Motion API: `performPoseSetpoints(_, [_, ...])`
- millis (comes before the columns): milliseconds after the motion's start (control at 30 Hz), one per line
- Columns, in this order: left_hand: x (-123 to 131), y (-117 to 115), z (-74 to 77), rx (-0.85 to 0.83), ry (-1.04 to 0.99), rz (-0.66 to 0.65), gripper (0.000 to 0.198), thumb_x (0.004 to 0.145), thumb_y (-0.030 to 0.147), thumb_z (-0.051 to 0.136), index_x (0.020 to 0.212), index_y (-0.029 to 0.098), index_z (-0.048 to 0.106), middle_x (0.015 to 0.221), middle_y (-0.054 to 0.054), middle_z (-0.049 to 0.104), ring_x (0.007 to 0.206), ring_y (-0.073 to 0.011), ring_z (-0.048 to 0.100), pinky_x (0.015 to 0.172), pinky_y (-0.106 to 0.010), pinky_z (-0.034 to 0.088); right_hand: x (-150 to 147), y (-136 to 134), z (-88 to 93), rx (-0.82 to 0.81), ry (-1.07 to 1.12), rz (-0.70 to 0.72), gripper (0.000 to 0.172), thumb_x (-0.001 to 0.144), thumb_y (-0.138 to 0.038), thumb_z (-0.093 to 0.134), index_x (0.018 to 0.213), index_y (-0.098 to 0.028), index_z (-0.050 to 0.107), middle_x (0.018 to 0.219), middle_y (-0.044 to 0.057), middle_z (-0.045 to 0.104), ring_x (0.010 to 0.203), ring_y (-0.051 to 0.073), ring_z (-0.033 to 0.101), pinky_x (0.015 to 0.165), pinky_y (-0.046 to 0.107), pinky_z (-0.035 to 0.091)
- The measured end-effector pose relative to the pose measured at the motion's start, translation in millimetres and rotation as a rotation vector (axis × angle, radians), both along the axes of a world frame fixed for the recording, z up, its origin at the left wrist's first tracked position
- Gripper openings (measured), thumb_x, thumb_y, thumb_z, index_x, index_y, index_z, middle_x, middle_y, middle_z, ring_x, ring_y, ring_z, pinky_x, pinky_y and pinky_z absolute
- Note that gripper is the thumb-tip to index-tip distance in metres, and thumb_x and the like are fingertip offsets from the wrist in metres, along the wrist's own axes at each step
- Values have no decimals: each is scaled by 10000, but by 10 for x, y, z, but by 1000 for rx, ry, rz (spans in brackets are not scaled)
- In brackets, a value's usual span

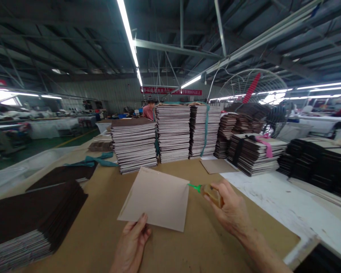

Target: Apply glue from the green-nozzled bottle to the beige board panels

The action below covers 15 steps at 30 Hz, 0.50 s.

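Note:
My left hand [136,239] grips a flat beige panel [159,199] by its near edge, thumb on top and fingers beneath. The panel is held tilted above the brown-covered table [184,250]. In my right hand [230,206] is a glue bottle [213,194], squeezed between thumb and fingers, with amber contents and a green nozzle [195,187]. The nozzle tip is at the panel's far right corner. A faint glossy line runs along the panel's left and far edges.
Tall stacks of dark-faced panels [173,132] stand at the back. Dark brown piles [31,220] lie at left, black bundles [315,163] at right. Another beige panel [217,166] lies behind my right hand. A large fan [272,106] and a person [149,110] are beyond.

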<state>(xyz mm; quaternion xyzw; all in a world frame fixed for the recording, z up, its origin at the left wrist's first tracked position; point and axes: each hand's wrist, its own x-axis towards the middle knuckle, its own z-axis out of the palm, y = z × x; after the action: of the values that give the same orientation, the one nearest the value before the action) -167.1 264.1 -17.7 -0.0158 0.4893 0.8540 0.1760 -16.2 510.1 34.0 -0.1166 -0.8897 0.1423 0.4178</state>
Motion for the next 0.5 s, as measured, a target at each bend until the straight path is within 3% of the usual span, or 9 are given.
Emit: performPoseSetpoints(500, [-40,-8,-49,11,6,-6,308,575,229,862,759,141,631,811,-10,601,691,-117,542,524,-210,516,25,-25,-48,-5,4,20,225,921,-394,498,1087,-242,485,962,21,506,732,168,536,593,274,428])
